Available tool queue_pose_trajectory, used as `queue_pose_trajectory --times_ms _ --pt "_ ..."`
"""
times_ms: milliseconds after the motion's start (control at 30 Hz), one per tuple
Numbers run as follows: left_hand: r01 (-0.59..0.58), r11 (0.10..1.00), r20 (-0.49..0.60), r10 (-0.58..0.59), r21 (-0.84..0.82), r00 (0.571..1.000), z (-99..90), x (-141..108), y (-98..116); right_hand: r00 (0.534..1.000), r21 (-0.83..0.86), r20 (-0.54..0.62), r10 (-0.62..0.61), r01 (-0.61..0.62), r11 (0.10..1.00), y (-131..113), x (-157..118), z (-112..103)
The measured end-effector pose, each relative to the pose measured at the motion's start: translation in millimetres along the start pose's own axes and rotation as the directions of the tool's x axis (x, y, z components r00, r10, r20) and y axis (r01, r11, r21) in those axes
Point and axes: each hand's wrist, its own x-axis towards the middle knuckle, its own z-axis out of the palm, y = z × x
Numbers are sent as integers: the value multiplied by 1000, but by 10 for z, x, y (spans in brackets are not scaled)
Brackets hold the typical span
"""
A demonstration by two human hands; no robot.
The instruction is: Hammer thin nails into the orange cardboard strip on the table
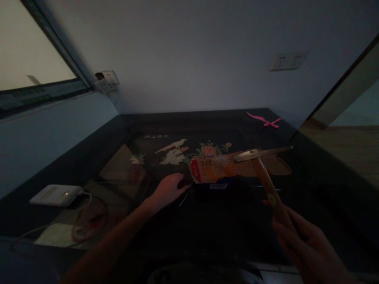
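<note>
My right hand (304,240) is wrapped round the wooden handle of a hammer (268,183). The hammer's head is over the right half of a torn, flattened cardboard piece (220,167), printed orange and red; whether they touch I cannot tell. At the cardboard's left end, my left hand (171,187) rests low with its fingers curled together. Its fingertips meet a thin metal wire (184,199), which slants toward me. Another thin straight line shows beyond the cardboard's lower right edge. Under the cardboard's front edge lies something dark blue with a pale label (218,186).
All this lies on a dark glossy table (207,228) with a bird-and-flower picture. A white power bank or charger (57,195) with a cable lies at the left. A pink ribbon-like strip (268,123) is at the far right corner. Walls with sockets (288,61) stand behind.
</note>
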Motion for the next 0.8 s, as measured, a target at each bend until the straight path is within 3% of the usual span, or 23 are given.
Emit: queue_pose_trajectory --times_ms 200,467,567,667,800 --pt "-16 955 100 -14 296 995 84 172 235 998 42 -44 35 -33 999 -37 -96 8" --pt "51 903 52 -80 427 995 -31 142 173 998 95 -53 30 -25 995 3 -83 -21" --pt "123 912 -56 -110 391 992 -179 34 21 999 70 -33 -18 20 997 19 -69 21" --pt "166 944 -254 -92 286 963 -395 -81 -157 999 48 -31 -20 22 999 29 -58 56" --pt "20 995 -549 38 101 835 -653 -110 -183 1000 31 -5 -28 28 999 75 -14 72"
